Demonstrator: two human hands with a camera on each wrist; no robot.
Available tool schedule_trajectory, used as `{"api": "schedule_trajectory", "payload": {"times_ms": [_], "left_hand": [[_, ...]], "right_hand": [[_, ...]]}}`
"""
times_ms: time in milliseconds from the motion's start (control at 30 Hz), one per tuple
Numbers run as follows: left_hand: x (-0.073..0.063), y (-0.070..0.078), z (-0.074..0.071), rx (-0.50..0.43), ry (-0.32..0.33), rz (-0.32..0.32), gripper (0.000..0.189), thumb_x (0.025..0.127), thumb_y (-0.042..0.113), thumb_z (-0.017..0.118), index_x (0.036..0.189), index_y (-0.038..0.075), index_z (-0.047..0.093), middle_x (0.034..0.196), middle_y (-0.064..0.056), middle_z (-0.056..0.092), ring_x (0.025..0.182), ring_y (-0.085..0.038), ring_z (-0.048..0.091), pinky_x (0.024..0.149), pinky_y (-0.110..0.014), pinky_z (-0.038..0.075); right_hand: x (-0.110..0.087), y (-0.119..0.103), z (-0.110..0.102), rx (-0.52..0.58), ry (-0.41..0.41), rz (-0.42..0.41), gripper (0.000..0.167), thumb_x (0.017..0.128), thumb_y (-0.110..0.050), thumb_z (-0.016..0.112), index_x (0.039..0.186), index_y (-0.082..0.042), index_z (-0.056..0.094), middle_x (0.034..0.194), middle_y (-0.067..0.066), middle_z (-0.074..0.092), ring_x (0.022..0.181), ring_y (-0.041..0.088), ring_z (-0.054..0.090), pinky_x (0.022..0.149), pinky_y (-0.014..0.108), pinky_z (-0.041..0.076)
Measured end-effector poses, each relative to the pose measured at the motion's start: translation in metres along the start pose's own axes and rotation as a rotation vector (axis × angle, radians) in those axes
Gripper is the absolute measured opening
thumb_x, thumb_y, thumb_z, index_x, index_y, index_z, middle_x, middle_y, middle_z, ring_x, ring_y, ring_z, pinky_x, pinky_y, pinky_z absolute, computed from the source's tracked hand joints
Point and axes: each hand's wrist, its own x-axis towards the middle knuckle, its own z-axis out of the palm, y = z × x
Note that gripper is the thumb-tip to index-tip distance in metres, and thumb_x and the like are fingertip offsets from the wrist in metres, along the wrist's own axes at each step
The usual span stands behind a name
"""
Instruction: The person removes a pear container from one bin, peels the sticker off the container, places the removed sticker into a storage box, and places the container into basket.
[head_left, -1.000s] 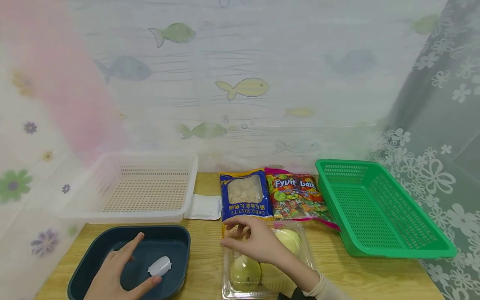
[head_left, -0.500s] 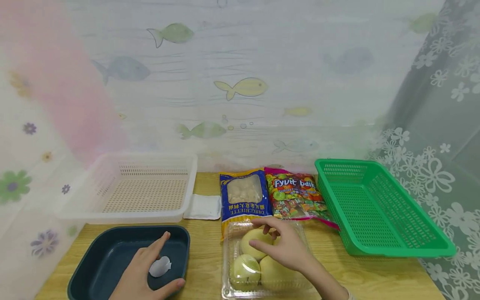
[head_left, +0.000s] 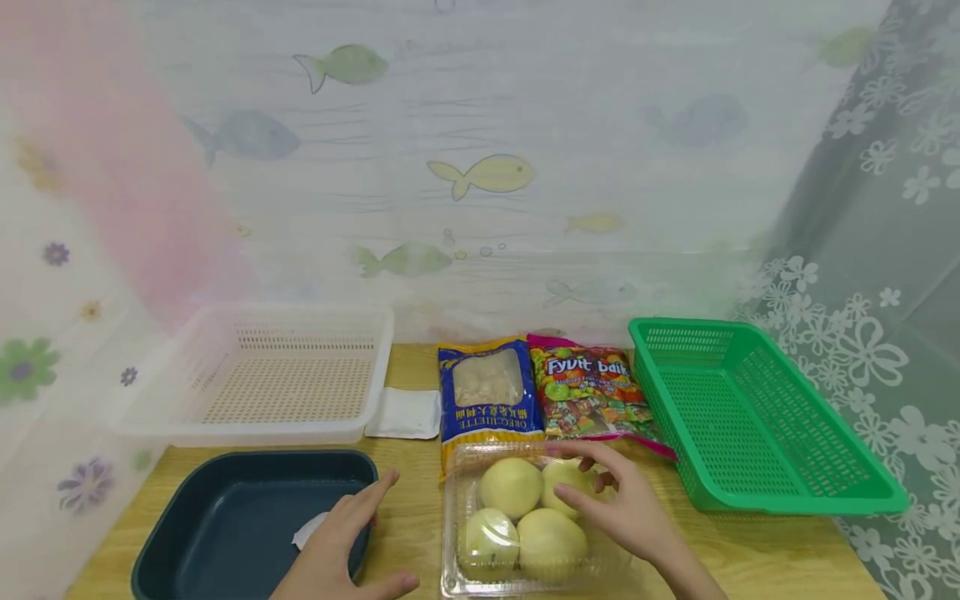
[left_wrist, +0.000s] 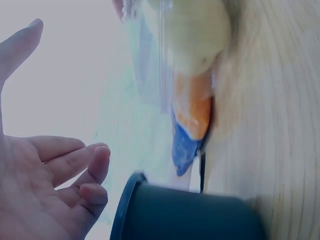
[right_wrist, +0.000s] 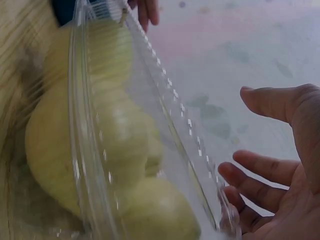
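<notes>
A clear plastic clamshell box sits on the table front and centre, with several round, pale yellow-green pears inside. Over its right side is my right hand, fingers spread and slightly bent; in the right wrist view those fingers are right at the box's edge. My left hand hovers over the right rim of a dark blue bin, thumb apart from the fingers, holding nothing. It partly hides a small white object in that bin.
Behind the box lie a blue pasta bag and a colourful candy bag. A white packet lies left of them. A white basket stands back left, a green basket at right. A patterned curtain hangs behind.
My right hand has moved right across the box to its right side, uncovering the pears. My left hand has moved right, from above the blue bin towards the box.
</notes>
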Motion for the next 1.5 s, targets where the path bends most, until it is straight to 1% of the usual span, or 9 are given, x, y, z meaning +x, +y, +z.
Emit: {"api": "schedule_trajectory", "payload": {"times_ms": [167,300,600,800,1033,1133,1267,1367,1500], "left_hand": [[0.005,-0.003,0.014,-0.025,0.033,0.191,0.103,0.08,0.041,0.093,0.165,0.018,0.041,0.102,0.012,0.052,0.088,-0.003,0.044,0.068,-0.023,0.039],[0.01,0.001,0.024,-0.06,0.043,0.282,0.101,0.08,0.042,0.093,0.164,0.018,0.042,0.101,0.014,0.052,0.089,-0.002,0.045,0.064,-0.019,0.038],[0.016,0.016,0.041,-0.025,-0.019,0.153,0.104,0.08,0.05,0.092,0.163,0.01,0.043,0.138,-0.012,0.064,0.097,-0.001,0.051,0.077,-0.029,0.049],[0.022,0.02,0.051,-0.138,-0.071,0.094,0.109,0.08,0.043,0.093,0.165,0.004,0.037,0.141,-0.014,0.058,0.084,-0.003,0.05,0.066,-0.021,0.043],[0.023,0.021,0.061,-0.236,-0.123,-0.1,0.117,0.078,0.044,0.094,0.166,0.001,0.03,0.152,-0.022,0.045,0.076,-0.003,0.05,0.061,-0.021,0.044],[0.024,0.014,0.066,-0.249,-0.141,-0.137,0.124,0.077,0.046,0.095,0.168,0.002,0.024,0.162,-0.029,0.036,0.085,-0.006,0.058,0.073,-0.024,0.052],[0.026,-0.011,0.08,-0.332,-0.173,-0.113,0.13,0.077,0.036,0.097,0.168,-0.002,0.013,0.167,-0.039,0.019,0.086,-0.006,0.062,0.079,-0.027,0.056],[0.028,-0.032,0.094,-0.422,-0.193,-0.071,0.133,0.076,0.023,0.097,0.168,-0.004,0.005,0.165,-0.046,0.009,0.077,-0.002,0.054,0.066,-0.024,0.054],[0.028,-0.049,0.109,-0.512,-0.2,-0.062,0.134,0.077,0.016,0.094,0.169,0.001,-0.001,0.165,-0.046,0.002,0.075,-0.002,0.05,0.059,-0.024,0.051]], "right_hand": [[-0.01,0.008,-0.008,-0.031,0.101,-0.048,0.04,0.091,-0.009,0.083,0.13,-0.016,0.074,0.115,0.008,0.073,0.096,0.018,0.057,0.07,0.03,0.049],[-0.018,0.01,-0.015,-0.044,0.151,-0.019,0.039,0.091,-0.008,0.084,0.129,-0.012,0.074,0.115,0.011,0.073,0.097,0.017,0.057,0.069,0.029,0.049],[-0.029,0.025,-0.031,-0.038,0.19,-0.006,0.046,0.09,-0.003,0.083,0.134,-0.01,0.071,0.124,-0.004,0.071,0.1,0.008,0.053,0.068,0.024,0.049],[-0.041,0.037,-0.035,-0.031,0.176,0.053,0.046,0.093,-0.005,0.081,0.137,-0.01,0.068,0.127,-0.013,0.066,0.098,0.011,0.051,0.063,0.026,0.047],[-0.052,0.048,-0.027,0.067,0.161,0.177,0.048,0.097,-0.007,0.076,0.143,-0.005,0.061,0.115,0.004,0.06,0.086,0.013,0.052,0.055,0.029,0.046],[-0.057,0.054,-0.022,0.139,0.148,0.17,0.05,0.099,-0.002,0.073,0.146,-0.005,0.057,0.111,0.005,0.062,0.085,0.01,0.058,0.057,0.027,0.05],[-0.061,0.061,-0.015,0.21,0.103,0.136,0.059,0.098,0.005,0.069,0.153,-0.005,0.049,0.095,-0.002,0.063,0.072,0.007,0.061,0.058,0.028,0.053],[-0.063,0.065,-0.008,0.223,0.078,0.124,0.067,0.099,0.007,0.066,0.16,-0.002,0.04,0.116,-0.012,0.06,0.068,0.005,0.061,0.059,0.029,0.055],[-0.066,0.067,0.001,0.261,0.053,0.13,0.076,0.098,0.006,0.066,0.165,-0.003,0.032,0.152,-0.026,0.033,0.091,0.004,0.071,0.068,0.031,0.063]]}}
